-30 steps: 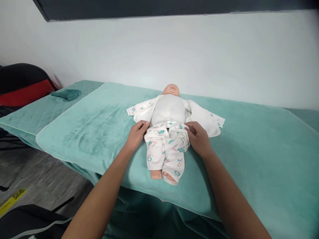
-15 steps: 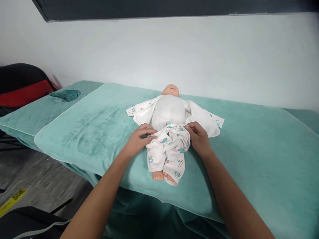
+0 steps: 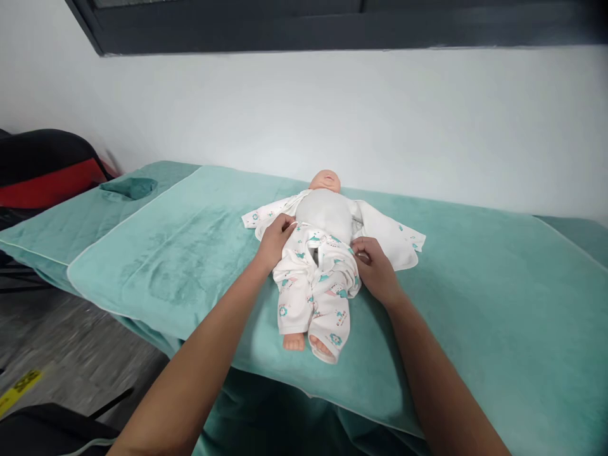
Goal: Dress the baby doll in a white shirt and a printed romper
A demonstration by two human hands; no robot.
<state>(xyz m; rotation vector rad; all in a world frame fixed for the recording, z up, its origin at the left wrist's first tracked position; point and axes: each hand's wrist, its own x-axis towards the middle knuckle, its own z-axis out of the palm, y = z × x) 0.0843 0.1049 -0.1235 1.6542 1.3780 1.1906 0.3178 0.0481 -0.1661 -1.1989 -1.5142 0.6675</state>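
Note:
A baby doll (image 3: 325, 182) lies on its back, feet toward me, its grey torso bare between the spread halves of a white printed jacket (image 3: 386, 233). White patterned baby pants (image 3: 295, 285) cover its legs, with the feet poking out of the cuffs. At the waistband's left side my left hand (image 3: 275, 242) is closed, pinching the fabric high near the belly. On the opposite side my right hand (image 3: 376, 269) grips the waistband with thumb and fingers, a little lower. The cloth sits bunched around the thighs, and a small dark gap shows at the crotch.
The doll rests on a massage bed with a green plush cover (image 3: 156, 253), near its front edge. A face hole (image 3: 128, 188) is at the bed's left end. Black and red chairs (image 3: 52, 171) stand at the left. A white wall (image 3: 304, 114) runs behind.
My left hand has moved up toward the belly, drawing the left waistband higher. The pants now cover more of the lower torso. My right hand stays at the right side; the view has tilted slightly up.

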